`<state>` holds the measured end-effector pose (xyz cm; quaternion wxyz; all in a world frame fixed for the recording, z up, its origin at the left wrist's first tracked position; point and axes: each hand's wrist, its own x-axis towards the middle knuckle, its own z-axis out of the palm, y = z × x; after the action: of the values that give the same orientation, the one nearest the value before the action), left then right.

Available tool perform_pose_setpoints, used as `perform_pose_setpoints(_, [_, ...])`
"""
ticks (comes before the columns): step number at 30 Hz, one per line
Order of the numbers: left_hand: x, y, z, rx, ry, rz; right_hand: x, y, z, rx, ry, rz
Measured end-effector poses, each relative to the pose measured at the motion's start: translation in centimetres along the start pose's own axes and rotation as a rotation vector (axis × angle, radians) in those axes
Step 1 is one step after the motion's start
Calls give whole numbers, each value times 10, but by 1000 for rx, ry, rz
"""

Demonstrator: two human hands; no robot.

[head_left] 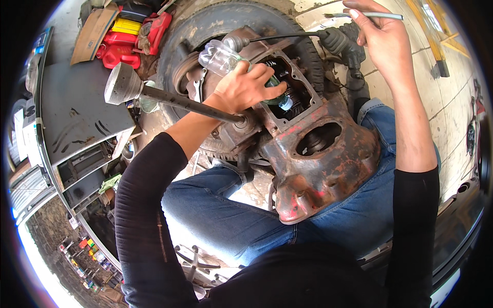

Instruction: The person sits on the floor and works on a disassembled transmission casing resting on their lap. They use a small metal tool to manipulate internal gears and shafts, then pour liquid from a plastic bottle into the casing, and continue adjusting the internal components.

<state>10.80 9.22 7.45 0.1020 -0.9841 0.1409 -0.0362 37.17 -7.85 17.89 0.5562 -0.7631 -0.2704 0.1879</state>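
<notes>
My left hand (246, 87) is closed round a clear plastic bottle (216, 57), tilted with its light blue cap end (285, 103) down over the opening of a gearbox housing (303, 123). Gears (294, 95) show inside that opening. Up at the right, my right hand (382, 41) grips a thin paintbrush (387, 16) with a grey handle, its dark bristles pointing left, away from the housing. The rusty, red-flecked bell end (328, 169) of the housing lies between my jeans-clad legs.
A large tyre (231, 18) lies beneath the housing. A metal shaft with a flared end (123, 84) sticks out past my left forearm. Red plastic containers (120, 51) and cardboard (94, 35) are at the far left, beside a grey metal cabinet (77, 102). Yellow stand legs (429, 31) rise at the far right.
</notes>
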Motion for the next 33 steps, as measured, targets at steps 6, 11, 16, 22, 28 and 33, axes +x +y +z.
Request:
perform_pose_setpoints(6, [-12,-6,-4,-59,-58,68,4,6,-2,-53,-11,24])
perform_pose_setpoints(11, [-11,1,-4,30,92,-68,4,5,-1,-51,1,31])
perform_pose_setpoints(16, [2,8,-3,107,112,-78,1,1,-1,-33,18,24])
perform_pose_setpoints(22, [-4,4,-4,44,67,-78,6,7,-7,-27,-12,12])
perform_pose_setpoints(28, [-8,-7,-12,46,-85,-53,-2,4,-6,-7,8,-71])
perform_pose_setpoints(33, [-13,-17,-28,-6,-133,-155,-2,0,-8,-25,-3,-30])
